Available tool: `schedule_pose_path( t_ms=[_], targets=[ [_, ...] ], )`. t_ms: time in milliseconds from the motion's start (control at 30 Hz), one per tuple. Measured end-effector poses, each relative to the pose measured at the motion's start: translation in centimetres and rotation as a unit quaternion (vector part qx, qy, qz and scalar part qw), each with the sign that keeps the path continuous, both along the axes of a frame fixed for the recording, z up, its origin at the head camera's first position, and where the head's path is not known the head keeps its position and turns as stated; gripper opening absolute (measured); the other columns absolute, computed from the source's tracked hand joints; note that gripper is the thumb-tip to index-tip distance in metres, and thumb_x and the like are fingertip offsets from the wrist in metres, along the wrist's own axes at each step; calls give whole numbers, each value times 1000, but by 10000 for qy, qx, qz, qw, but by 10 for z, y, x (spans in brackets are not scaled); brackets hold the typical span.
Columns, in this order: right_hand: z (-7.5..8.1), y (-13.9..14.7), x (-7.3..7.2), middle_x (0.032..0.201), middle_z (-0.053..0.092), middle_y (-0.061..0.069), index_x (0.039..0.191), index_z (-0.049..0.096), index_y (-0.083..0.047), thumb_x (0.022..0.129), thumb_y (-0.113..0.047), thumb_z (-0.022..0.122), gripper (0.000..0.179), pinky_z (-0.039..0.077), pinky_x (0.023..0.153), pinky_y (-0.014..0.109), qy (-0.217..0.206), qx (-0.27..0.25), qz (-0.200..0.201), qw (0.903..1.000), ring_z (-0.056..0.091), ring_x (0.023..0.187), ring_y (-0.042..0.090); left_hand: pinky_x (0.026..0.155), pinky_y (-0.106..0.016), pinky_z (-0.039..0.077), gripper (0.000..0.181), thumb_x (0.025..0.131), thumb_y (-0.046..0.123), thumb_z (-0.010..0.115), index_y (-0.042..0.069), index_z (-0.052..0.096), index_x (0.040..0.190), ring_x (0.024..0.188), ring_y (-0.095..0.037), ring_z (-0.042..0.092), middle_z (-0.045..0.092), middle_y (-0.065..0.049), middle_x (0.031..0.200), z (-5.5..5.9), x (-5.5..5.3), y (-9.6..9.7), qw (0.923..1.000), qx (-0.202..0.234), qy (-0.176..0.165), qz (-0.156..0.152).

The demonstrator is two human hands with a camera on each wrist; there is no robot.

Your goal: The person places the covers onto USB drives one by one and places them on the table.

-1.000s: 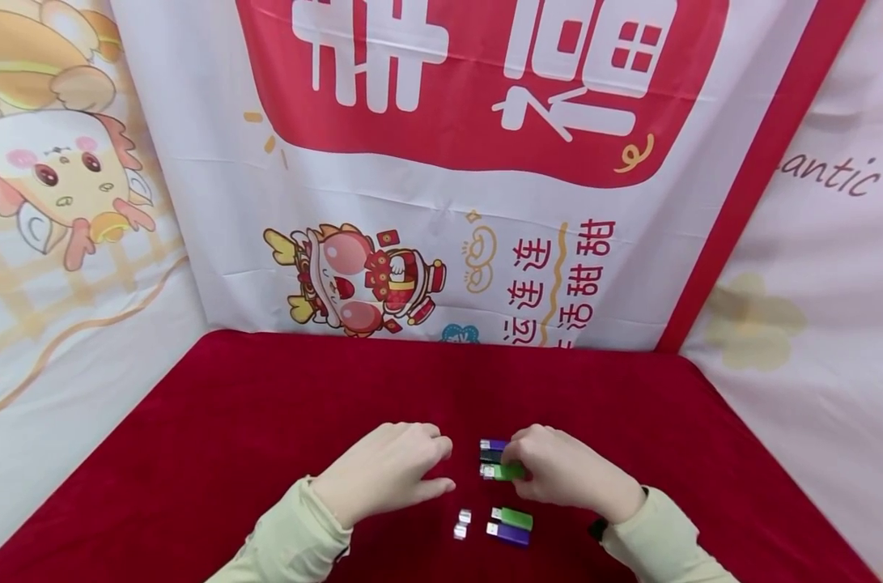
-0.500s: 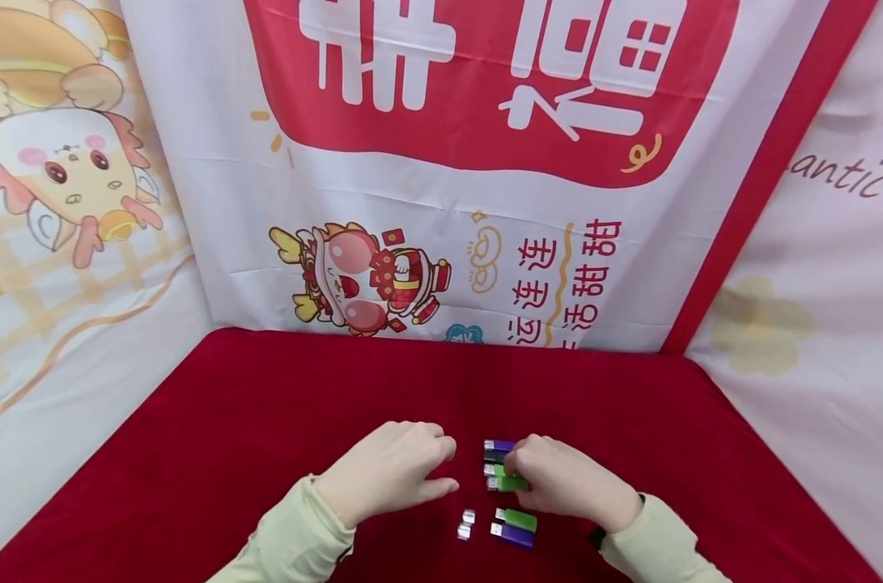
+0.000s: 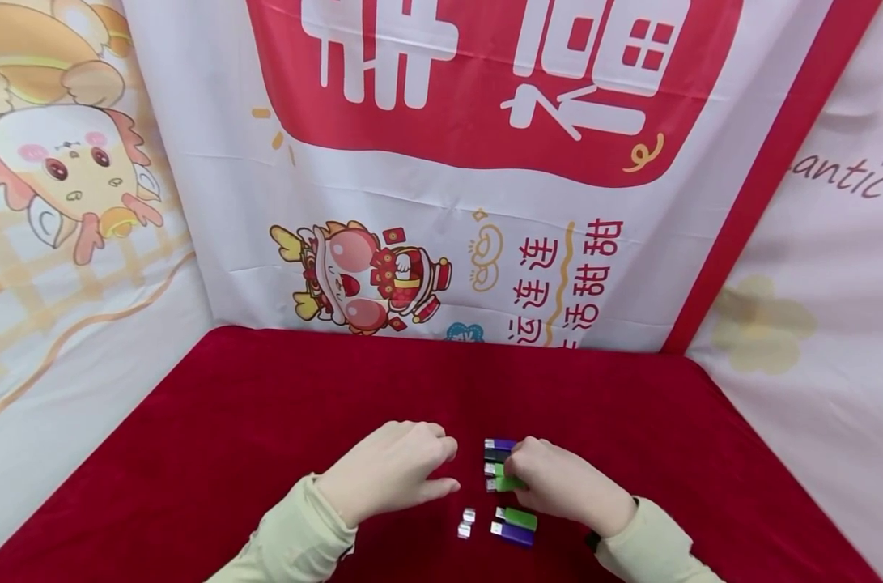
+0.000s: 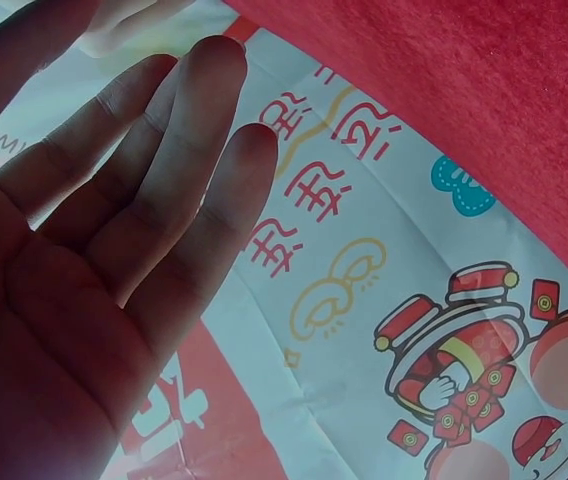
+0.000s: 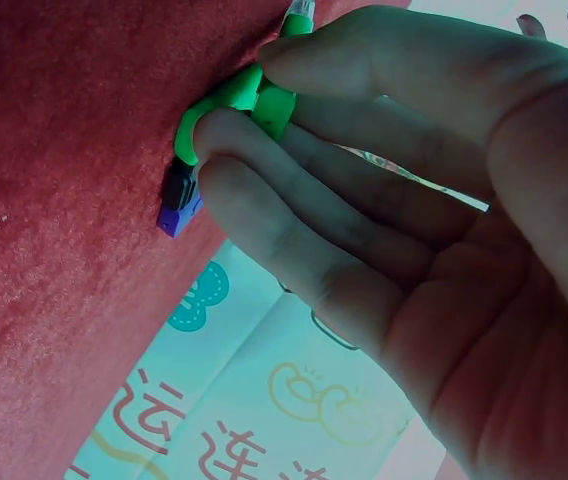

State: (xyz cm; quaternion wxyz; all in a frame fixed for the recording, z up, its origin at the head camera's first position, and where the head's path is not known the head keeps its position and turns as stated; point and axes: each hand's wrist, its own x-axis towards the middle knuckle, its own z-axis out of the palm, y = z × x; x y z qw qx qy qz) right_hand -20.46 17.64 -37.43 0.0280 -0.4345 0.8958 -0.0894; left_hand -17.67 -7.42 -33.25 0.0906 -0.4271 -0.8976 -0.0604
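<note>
Green USB stick is being pinched by the right hand, probably for lining up; letting go seems next. Loose left hand is hovering at its nine o'clock.

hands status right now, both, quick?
Left hand: open, fingers relaxed, holding nothing.
Right hand: closed, pinching a green USB stick.

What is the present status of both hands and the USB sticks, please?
Right fingers pinching green USB stick, near end of the row. Left hand relaxed, holding nothing. No obstruction seen.
</note>
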Motion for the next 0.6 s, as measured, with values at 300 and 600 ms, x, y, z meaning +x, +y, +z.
schedule_pose_path(
  t_ms=[300,600],
  targets=[
    [-4,0,0,61,48,-11,62,62,-17,79,-3,76,26,38,49,17,272,3,-33,9996,42,52,0,49,-16,40,24,85,40,77,18,67,81,58,-1,47,55,9,71,-1,1,1,9999,-49,150,-16],
    [-8,-2,1,60,41,-12,59,55,-18,76,0,75,32,32,45,17,600,-35,5,9982,36,48,1,50,-16,40,24,84,39,77,18,68,82,59,-1,47,56,8,72,0,2,1,10000,-22,44,-15]
  ],
)
